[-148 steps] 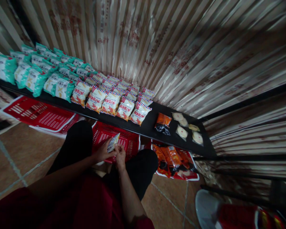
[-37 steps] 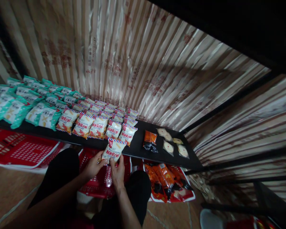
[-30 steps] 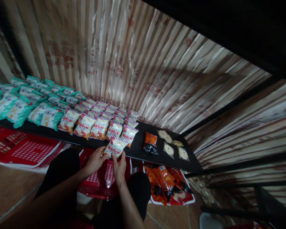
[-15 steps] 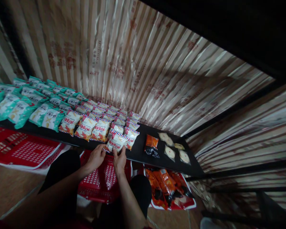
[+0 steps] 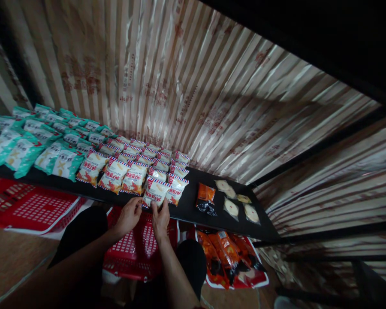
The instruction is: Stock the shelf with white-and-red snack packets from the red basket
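Observation:
A white snack bag (image 5: 156, 190) with red lettering and a striped top edge stands tilted at the front of a black shelf (image 5: 193, 216). My right hand (image 5: 161, 219) grips its lower right edge, thumb in front and fingers at the side. At its lower left corner is my left hand (image 5: 128, 216), with fingers curled and closed on the corner. Another bag of the same kind (image 5: 176, 189) stands just behind and to the right. Several more matching bags (image 5: 134, 177) stand in rows to the left and behind.
Teal snack bags (image 5: 65, 164) fill the shelf's left part. An orange-and-black packet (image 5: 206, 197) and round pale packets (image 5: 230, 208) lie to the right. Below are red baskets (image 5: 138, 257), one holding orange packets (image 5: 227, 251). Striped sheeting (image 5: 167, 77) hangs behind.
The held snack bag has tipped more upright, its front turned more towards me. Both hands stay near its lower edge. The view has shifted slightly.

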`<state>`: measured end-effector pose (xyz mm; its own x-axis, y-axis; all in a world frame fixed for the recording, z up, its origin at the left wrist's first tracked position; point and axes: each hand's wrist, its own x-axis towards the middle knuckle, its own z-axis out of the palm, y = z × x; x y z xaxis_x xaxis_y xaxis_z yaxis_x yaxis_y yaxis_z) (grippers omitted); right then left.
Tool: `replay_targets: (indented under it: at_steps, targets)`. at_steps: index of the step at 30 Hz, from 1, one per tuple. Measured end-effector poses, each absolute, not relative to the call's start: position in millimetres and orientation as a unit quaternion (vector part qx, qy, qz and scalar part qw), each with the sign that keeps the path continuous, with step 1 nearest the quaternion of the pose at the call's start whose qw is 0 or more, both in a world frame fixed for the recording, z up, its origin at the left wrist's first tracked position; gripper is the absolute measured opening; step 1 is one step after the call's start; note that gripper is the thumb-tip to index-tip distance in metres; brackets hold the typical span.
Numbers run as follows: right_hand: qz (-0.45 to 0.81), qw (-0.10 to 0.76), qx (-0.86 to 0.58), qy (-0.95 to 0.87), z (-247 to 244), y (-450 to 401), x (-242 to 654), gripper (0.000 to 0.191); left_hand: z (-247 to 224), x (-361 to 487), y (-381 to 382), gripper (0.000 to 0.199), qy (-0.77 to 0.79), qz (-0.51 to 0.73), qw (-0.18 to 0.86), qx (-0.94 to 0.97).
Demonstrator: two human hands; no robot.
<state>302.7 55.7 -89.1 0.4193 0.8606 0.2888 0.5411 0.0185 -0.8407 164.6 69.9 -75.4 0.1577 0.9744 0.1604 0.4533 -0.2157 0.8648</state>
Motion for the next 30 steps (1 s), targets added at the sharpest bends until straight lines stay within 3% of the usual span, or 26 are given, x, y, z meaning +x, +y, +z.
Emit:
replay_targets:
  at_steps: [9,14,30]
  targets:
    - [0.106,0.463,-0.697,-0.538,-101,62,306,0.048,-82,164,72,0.033,0.526,0.399,0.341,0.669]
    - [0.053,0.460,-0.682,-0.566,-109,62,310,0.046,-78,160,76,0.026,0.527,0.405,0.285,0.691]
    - [0.032,0.468,-0.685,-0.557,-109,61,309,0.038,20,183,214,0.024,0.501,0.415,0.193,0.734]
